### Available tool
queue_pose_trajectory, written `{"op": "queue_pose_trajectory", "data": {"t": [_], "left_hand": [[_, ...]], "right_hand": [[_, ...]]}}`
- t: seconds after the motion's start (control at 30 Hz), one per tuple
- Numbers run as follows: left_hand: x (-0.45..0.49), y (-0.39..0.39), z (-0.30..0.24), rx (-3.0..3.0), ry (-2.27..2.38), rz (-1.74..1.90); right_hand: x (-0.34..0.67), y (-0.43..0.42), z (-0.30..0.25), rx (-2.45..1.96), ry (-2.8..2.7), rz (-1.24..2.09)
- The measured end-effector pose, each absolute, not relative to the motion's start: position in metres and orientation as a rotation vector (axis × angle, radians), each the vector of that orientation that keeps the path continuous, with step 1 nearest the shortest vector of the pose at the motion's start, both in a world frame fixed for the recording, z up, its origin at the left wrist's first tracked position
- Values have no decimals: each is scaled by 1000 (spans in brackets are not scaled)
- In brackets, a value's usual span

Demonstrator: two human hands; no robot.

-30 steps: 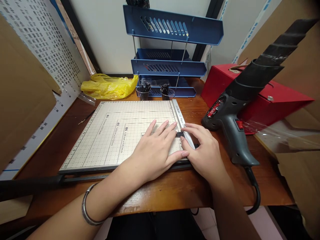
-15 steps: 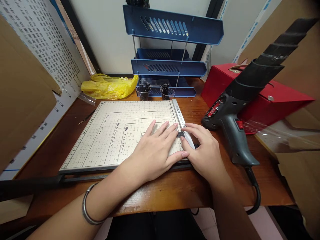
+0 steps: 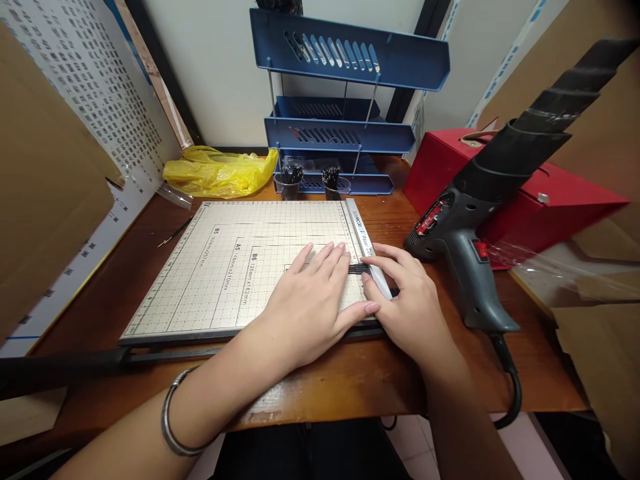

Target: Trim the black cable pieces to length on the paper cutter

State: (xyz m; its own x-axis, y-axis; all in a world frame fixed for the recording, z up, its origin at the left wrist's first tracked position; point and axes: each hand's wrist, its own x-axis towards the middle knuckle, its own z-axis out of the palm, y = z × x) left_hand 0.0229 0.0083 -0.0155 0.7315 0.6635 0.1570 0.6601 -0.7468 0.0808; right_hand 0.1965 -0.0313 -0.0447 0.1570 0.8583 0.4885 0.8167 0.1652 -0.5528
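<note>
A grey gridded paper cutter board (image 3: 225, 267) lies on the wooden desk (image 3: 350, 380). My left hand (image 3: 310, 300) lies flat on its right part, fingers stretched out and pressing down a small black strip (image 3: 359, 269) that sticks out from under the fingertips. My right hand (image 3: 407, 300) rests beside it on the cutter's white ruler bar (image 3: 363, 240), fingertips touching the strip's right end. A metal bangle (image 3: 173, 427) circles my left wrist.
A grey heat gun (image 3: 470, 247) lies right of my right hand, its cord hanging over the desk edge. Behind it stands a red box (image 3: 525, 193). At the back are a blue tiered tray rack (image 3: 340, 127), two cups of black pieces (image 3: 310, 180) and a yellow bag (image 3: 215, 173).
My left fingers have drawn closer together over the black strip. The view has shifted slightly; both hands stay where they were.
</note>
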Motion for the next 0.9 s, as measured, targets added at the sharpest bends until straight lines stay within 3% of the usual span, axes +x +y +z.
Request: {"op": "queue_pose_trajectory", "data": {"t": [0.9], "left_hand": [[28, -4, -22, 2936, 1124, 204]], "right_hand": [[196, -30, -46, -1659, -1637, 47]]}}
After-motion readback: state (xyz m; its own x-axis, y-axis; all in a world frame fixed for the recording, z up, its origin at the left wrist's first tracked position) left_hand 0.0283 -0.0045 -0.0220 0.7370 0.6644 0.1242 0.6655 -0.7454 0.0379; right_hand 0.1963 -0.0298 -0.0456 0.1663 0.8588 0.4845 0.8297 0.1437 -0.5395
